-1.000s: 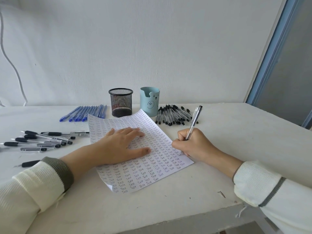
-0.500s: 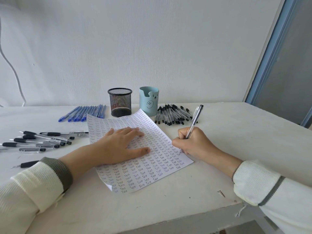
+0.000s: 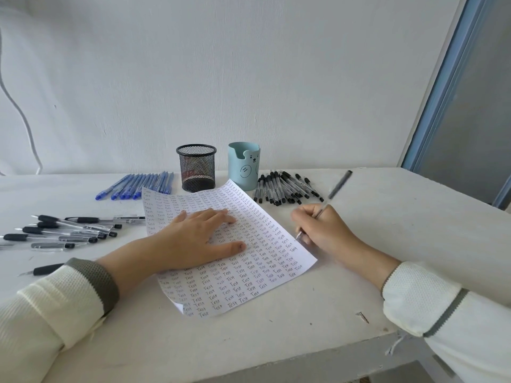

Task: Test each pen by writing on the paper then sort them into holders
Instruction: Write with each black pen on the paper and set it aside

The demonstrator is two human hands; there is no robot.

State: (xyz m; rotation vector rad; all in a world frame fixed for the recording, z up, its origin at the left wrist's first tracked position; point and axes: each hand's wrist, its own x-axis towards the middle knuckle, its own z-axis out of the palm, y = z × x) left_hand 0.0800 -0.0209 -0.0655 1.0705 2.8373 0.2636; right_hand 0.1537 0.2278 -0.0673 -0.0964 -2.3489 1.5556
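Note:
A sheet of paper (image 3: 243, 275) covered in rows of the word "Test" lies on the white table (image 3: 276, 341). My left hand (image 3: 193, 239) presses flat on the sheet with straight fingers. My right hand (image 3: 323, 230) grips a clear pen with a black cap end (image 3: 336, 189); its tip is at the sheet's right edge and the pen looks blurred. A black mesh holder (image 3: 197, 167) and a pale blue bear holder (image 3: 244, 165) stand behind the paper.
Several blue pens (image 3: 135, 185) lie left of the mesh holder. Several black-capped pens (image 3: 284, 190) lie right of the blue holder. More black-grip pens (image 3: 63, 230) are spread at the far left. A small screw (image 3: 362, 317) lies near the front edge.
My right hand has shifted right, off the sheet to its edge, and the pen has tilted further right. The left hand has stayed pressed on the paper.

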